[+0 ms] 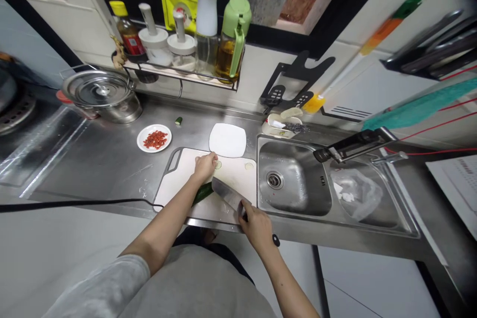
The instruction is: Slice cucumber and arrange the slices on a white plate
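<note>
My right hand [257, 227] grips the handle of a cleaver [228, 193], whose blade lies low over the white cutting board [179, 179]. A dark green cucumber [202, 193] rests on the board, its tip at the blade's end and part of it hidden behind my left forearm. At the upper middle of the board is my left hand [205, 165], its fingers drawn together; what they hold, if anything, is hidden. Right by those fingertips is a pale cucumber slice [218, 164]. Another thin slice [249, 166] lies near the board's upper right corner.
Behind the board sit a white plate [227, 140], a cucumber end [179, 120] and a dish of chopped red pieces [155, 138]. A lidded steel pot [108, 97] stands left. To the right is a sink [298, 179]. Bottles fill a wall rack [186, 72]. A black cord [74, 205] crosses left.
</note>
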A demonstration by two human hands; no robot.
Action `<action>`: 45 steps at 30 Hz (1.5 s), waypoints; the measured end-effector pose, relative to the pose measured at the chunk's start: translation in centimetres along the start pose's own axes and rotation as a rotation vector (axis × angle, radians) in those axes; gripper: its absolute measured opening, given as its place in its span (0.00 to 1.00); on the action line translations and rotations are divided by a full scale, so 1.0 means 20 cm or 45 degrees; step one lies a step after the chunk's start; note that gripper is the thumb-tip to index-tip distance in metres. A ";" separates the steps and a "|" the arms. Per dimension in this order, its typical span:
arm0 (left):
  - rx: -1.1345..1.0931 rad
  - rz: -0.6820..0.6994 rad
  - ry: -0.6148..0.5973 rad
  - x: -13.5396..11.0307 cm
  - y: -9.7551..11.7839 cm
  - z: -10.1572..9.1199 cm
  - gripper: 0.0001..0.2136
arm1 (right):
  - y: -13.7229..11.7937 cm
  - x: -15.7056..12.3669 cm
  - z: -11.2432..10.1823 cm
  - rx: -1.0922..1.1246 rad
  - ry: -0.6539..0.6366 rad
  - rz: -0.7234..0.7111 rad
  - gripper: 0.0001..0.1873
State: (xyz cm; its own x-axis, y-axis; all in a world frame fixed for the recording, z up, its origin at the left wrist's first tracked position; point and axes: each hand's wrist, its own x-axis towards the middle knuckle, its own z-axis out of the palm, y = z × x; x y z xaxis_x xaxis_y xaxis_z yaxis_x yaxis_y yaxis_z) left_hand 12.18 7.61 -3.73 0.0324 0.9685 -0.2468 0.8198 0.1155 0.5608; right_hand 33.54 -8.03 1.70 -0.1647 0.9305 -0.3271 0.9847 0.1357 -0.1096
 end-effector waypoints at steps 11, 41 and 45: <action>0.254 0.091 0.149 0.00 0.00 0.02 0.08 | 0.04 0.01 0.02 0.055 -0.038 0.018 0.24; 0.001 0.494 0.235 -0.52 -0.23 0.08 0.13 | -0.12 0.09 -0.07 0.191 -0.379 0.081 0.16; 0.003 0.429 0.187 -0.53 -0.23 0.07 0.13 | -0.17 0.08 -0.09 0.193 -0.406 0.059 0.15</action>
State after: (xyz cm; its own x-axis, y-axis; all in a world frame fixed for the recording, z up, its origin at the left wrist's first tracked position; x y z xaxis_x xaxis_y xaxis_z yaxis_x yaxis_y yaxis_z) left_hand 8.91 -3.41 -4.84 0.2185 0.9735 0.0676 0.7786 -0.2157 0.5893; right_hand 30.05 -6.44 3.33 -0.1532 0.7782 -0.6090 0.9757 0.0215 -0.2179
